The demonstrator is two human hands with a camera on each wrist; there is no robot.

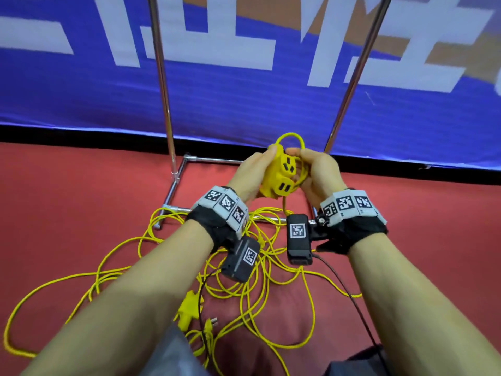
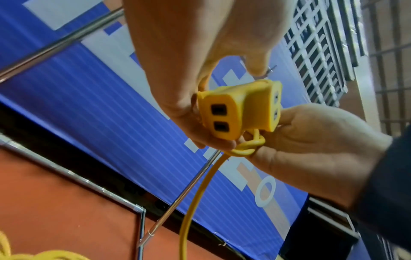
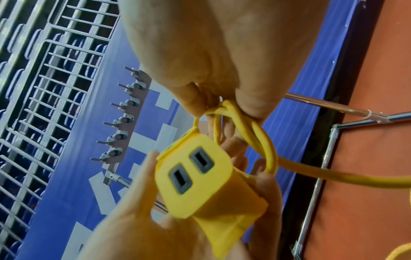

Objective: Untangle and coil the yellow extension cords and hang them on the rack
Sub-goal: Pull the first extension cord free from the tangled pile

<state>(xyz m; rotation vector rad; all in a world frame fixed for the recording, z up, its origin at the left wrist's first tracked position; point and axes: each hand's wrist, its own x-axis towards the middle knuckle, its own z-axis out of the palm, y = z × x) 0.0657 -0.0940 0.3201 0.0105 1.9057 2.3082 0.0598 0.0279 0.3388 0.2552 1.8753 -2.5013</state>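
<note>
A yellow socket block (image 1: 279, 176) with dark slots is held up in front of the rack. My left hand (image 1: 261, 172) grips it, thumb over the top (image 2: 255, 65) and fingers underneath. Its yellow cord (image 2: 193, 197) forms a small knot (image 2: 246, 146) right at the block. My right hand (image 1: 298, 158) pinches the loops (image 3: 233, 112) of that knot between thumb and fingers. From there the cord drops to a tangled yellow pile (image 1: 244, 280) on the red floor. A second yellow socket block (image 1: 188, 308) and a plug (image 1: 210, 324) lie in the tangle near my knees.
The chrome rack has two upright poles (image 1: 162, 77) (image 1: 352, 77) and a floor frame (image 1: 173, 191) just beyond my hands. A strip of metal hooks (image 3: 124, 119) shows high up in the right wrist view. A blue banner (image 1: 244, 99) stands behind.
</note>
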